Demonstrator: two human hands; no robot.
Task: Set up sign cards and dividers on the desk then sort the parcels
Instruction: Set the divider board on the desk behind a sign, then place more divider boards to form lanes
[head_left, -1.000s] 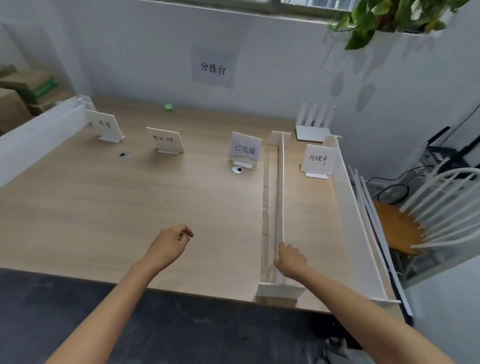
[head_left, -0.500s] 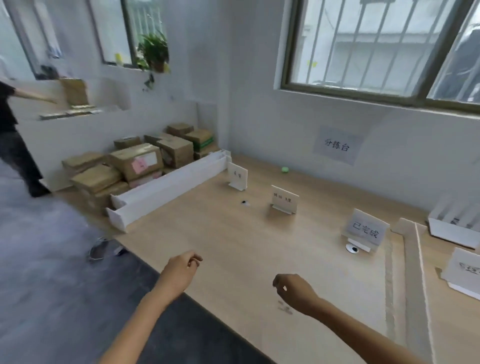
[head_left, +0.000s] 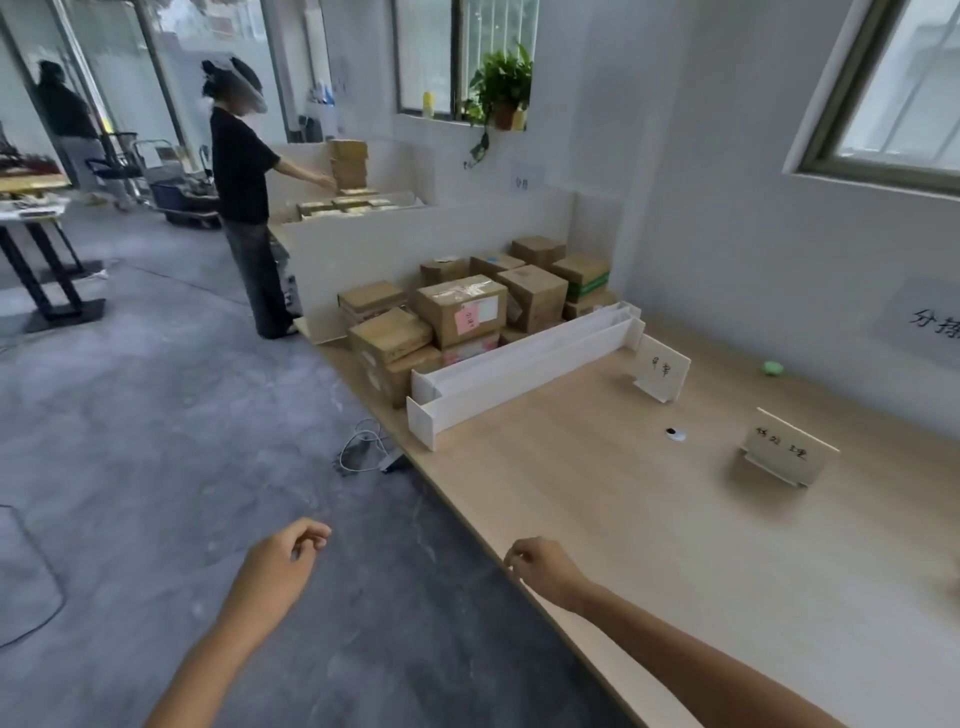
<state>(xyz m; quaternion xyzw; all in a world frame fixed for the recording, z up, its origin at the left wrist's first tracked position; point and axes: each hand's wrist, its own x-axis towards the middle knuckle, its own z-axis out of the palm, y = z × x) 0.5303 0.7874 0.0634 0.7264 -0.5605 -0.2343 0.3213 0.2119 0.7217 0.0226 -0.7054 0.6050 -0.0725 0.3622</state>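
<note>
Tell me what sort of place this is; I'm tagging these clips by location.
Probably a parcel-sorting workroom: taped cardboard parcels are piled at the end of a long wooden desk, white dividers and handwritten sign cards stand on it, and another person is handling boxes farther back.

The right hand (head_left: 545, 571) has come off the middle divider, which is now out of sight. It hangs loosely curled over the front edge of the bench (head_left: 597, 519), holding nothing. The left hand (head_left: 283, 564) has drifted off the bench top and is now over the grey floor (head_left: 156, 415). The gaze has swung left, bringing the stacked parcels (head_left: 462, 306) behind the end divider (head_left: 524, 369) into full view, along with a person in black (head_left: 241, 197) at a farther bench.
</note>
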